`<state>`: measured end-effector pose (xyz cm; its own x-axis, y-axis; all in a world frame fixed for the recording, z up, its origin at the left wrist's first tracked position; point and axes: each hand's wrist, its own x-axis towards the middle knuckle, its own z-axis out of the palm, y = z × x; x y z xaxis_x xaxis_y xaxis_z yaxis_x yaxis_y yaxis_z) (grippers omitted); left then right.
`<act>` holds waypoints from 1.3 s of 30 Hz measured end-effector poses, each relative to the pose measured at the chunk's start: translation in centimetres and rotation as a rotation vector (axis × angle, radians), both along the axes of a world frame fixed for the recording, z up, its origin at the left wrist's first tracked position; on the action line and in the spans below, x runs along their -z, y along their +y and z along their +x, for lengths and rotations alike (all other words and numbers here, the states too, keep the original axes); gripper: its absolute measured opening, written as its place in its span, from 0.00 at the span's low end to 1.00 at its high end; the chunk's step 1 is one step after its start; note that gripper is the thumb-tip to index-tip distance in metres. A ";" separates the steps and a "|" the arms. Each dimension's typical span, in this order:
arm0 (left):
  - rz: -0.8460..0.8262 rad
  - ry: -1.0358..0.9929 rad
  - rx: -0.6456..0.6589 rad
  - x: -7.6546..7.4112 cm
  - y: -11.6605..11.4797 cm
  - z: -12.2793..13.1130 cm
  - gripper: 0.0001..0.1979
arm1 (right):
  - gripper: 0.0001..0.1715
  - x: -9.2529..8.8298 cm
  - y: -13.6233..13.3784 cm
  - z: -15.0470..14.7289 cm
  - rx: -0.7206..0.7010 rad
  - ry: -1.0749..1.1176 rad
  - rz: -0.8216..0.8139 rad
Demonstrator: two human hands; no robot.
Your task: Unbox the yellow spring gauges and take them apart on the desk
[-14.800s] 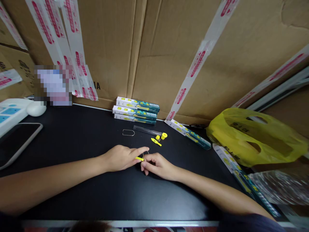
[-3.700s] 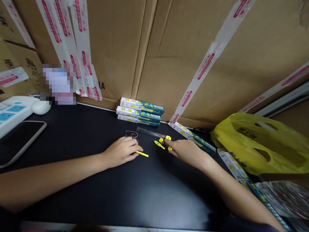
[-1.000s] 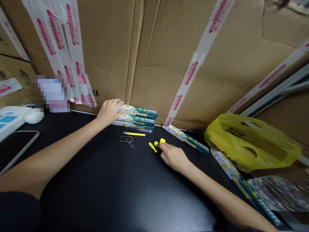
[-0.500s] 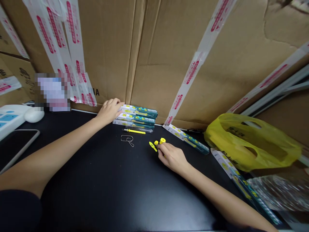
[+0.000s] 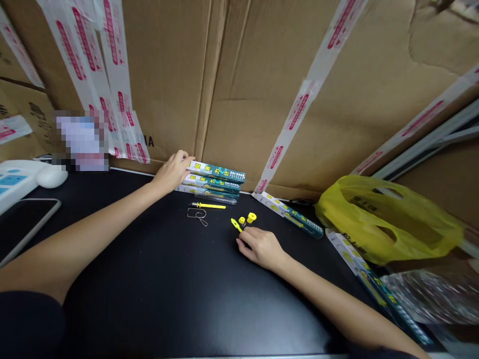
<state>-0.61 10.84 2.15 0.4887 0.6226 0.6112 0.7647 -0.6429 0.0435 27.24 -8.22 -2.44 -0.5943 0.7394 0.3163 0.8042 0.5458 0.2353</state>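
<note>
My left hand [image 5: 172,172] curls its fingers round the left end of the top narrow printed box [image 5: 217,171], which lies above other such boxes [image 5: 215,184] by the cardboard. My right hand [image 5: 262,247] is closed, its fingertips at the lower end of a slim yellow plastic piece [image 5: 235,225]. Just beyond those fingers are a small yellow nut-like part [image 5: 242,220] and a larger yellow cap [image 5: 251,217], with a tiny spring-like bit beside them. To the left lie a yellow rod [image 5: 209,205] with a dark tip, a clear tube [image 5: 216,199] and a bent wire hook [image 5: 197,215].
Two more printed boxes [image 5: 292,214] [image 5: 377,286] lie at the right, near a yellow plastic bag [image 5: 389,219] and clear plastic wrap [image 5: 434,294]. A phone [image 5: 28,224] and a white device [image 5: 17,179] sit at the left. Taped cardboard [image 5: 168,75] walls the back.
My right hand has drawn slightly back and left, uncovering the yellow cap and small nut-like part. The top box under my left hand has tipped a little.
</note>
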 end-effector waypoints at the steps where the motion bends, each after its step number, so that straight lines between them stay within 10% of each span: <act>1: 0.001 0.001 0.006 0.0 -0.1 0.0 0.18 | 0.17 0.0 0.1 0.1 -0.003 0.006 -0.001; 13: 0.109 -0.101 0.118 -2.2 -2.0 0.4 0.16 | 0.18 0.1 1.0 0.4 0.019 0.074 0.003; 21: -0.070 -0.198 0.502 -3.2 -8.2 0.9 0.17 | 0.22 0.0 0.4 0.8 0.014 0.432 -0.152; 27: -0.252 -0.137 0.659 0.5 -13.0 -0.3 0.18 | 0.34 -0.3 0.3 1.2 0.033 1.197 -0.887; 32: -0.473 -0.213 0.665 3.1 -14.5 -0.6 0.19 | 0.34 -2.0 -0.3 0.8 -0.206 1.136 -1.761; 39: -0.935 -0.653 0.587 3.9 -14.2 -0.1 0.21 | 0.30 -2.1 -0.1 1.0 -0.254 1.123 -1.864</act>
